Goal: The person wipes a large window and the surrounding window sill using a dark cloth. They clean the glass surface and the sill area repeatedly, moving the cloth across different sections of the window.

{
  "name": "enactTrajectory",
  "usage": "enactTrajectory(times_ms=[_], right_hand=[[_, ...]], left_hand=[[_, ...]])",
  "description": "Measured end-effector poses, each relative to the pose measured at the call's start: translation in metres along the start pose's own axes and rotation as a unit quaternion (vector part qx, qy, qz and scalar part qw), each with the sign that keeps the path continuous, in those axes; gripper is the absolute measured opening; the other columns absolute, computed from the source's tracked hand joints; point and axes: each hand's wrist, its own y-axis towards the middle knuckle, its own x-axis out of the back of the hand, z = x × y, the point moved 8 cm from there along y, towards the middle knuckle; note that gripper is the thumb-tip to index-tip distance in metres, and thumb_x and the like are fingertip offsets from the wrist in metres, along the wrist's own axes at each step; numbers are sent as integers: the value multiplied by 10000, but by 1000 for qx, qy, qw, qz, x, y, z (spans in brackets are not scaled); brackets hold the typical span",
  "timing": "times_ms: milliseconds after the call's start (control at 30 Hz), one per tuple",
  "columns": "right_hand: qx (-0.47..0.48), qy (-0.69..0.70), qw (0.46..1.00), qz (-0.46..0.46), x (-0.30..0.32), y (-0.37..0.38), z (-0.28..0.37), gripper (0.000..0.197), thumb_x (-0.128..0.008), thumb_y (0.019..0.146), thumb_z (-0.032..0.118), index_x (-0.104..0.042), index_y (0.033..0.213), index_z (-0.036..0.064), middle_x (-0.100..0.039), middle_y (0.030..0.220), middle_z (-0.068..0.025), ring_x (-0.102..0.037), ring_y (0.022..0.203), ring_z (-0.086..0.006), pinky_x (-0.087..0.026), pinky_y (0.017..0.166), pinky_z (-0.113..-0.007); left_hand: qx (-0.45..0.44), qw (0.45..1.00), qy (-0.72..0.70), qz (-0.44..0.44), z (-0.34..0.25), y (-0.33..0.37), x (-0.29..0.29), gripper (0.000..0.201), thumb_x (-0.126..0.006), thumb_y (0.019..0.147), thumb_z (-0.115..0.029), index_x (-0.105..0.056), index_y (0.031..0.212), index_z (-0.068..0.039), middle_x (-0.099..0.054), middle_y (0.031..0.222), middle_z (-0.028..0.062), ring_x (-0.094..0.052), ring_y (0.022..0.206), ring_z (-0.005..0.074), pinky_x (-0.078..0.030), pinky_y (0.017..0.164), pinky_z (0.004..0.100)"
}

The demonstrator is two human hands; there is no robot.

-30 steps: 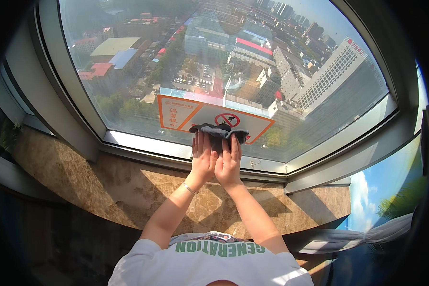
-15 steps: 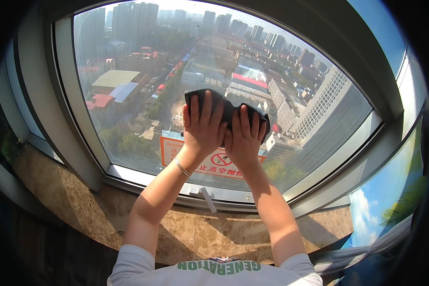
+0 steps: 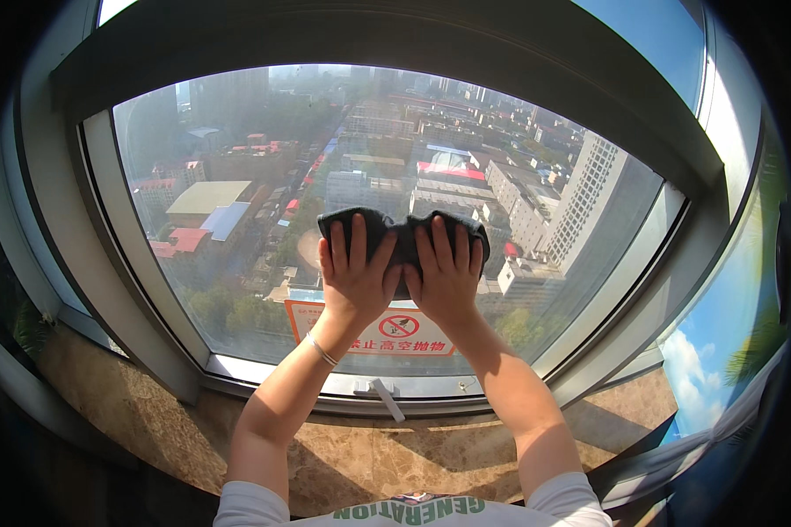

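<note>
In the head view, the person's left hand [image 3: 353, 279] and right hand [image 3: 448, 274] lie side by side on a dark grey cloth [image 3: 402, 239], which is spread against the window pane [image 3: 264, 176]. Both hands are open, palms toward the glass and fingers extended toward the far side, pressing the cloth flat rather than closing around it. The thumbs point inward, near each other at the middle.

The cloth's long axis runs left to right, roughly crosswise to the forearms. Its far edge dips between the hands, and its right end slopes slightly nearer. It sits around the middle of the pane, just beyond a white, orange-bordered sign [image 3: 404, 344] that the forearms partly cover.

A bracelet [image 3: 322, 351] circles the left wrist. Nearer than the sign, a white window handle [image 3: 387, 400] slants near and to the right on the frame [image 3: 283, 378]. A brown stone sill [image 3: 351, 457] stretches along the near side; at the near right hangs a gathered pale curtain [image 3: 677, 465].
</note>
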Motion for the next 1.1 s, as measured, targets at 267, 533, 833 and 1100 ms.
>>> enactTrajectory(times_ms=[267,533,833,1100], right_hand=[[-92,1,995,-43,43,95,-66,542,-518,805,288,-458,1315,112,-363,1415,-105,-350,1261,-372,-255,1019,-529],[-124,-7,992,-31,30,28,-98,584,-552,763,337,-474,1302,124,-350,1417,-133,-316,1268,-406,-233,1008,-567],[-136,5,990,-27,48,38,-150,628,-569,784,332,-404,1346,106,-296,1443,-148,-285,1281,-428,-232,1027,-561],[-174,-1,985,-1,50,21,-190,698,-578,789,318,-327,1376,36,-236,1454,-195,-231,1298,-463,-214,1045,-564]], left_hand=[[-12,999,-13,-48,-23,121,31,538,-474,853,-400,-451,1325,-142,-266,1438,235,-254,1302,444,-114,1067,546],[-43,999,3,-24,-75,84,2,527,-464,846,-417,-467,1318,-182,-300,1426,218,-257,1302,438,-82,1074,543],[-58,997,-40,-13,-107,118,1,552,-502,837,-408,-438,1346,-202,-254,1447,224,-240,1306,449,-89,1073,542],[-88,996,-25,-8,-160,132,-15,536,-495,835,-384,-446,1339,-207,-292,1431,210,-253,1303,442,-108,1067,551]])
